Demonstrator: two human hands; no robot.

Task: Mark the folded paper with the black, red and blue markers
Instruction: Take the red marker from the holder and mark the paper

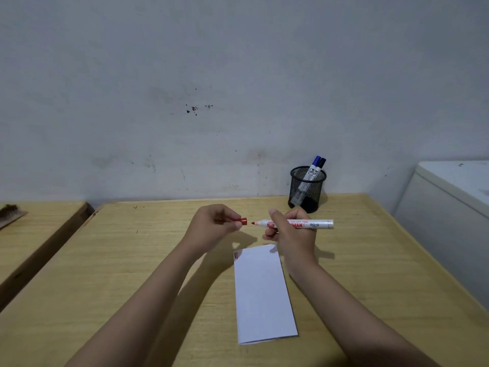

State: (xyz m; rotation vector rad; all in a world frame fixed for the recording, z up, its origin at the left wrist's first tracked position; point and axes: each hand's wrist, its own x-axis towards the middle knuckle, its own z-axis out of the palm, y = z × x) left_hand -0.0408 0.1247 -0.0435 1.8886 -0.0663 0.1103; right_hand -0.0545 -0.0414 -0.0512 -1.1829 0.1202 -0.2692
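Observation:
A folded white paper [262, 292] lies on the wooden table [105, 260], with small black and red marks at its far left corner [238, 254]. Above the paper's far end, my right hand [293, 234] grips the white barrel of a red marker [315, 224], held level with its bare tip pointing left. My left hand [215, 225] pinches the red cap [243, 221], a short gap away from the tip. A blue marker [315, 165] and a black marker [321, 164] stand capped in a black mesh cup [307, 192].
The mesh cup stands at the table's back edge, by the grey wall. A second wooden table [34, 234] sits to the left across a narrow gap, with a brush [10, 211] on it. A white cabinet [449, 202] flanks the right side.

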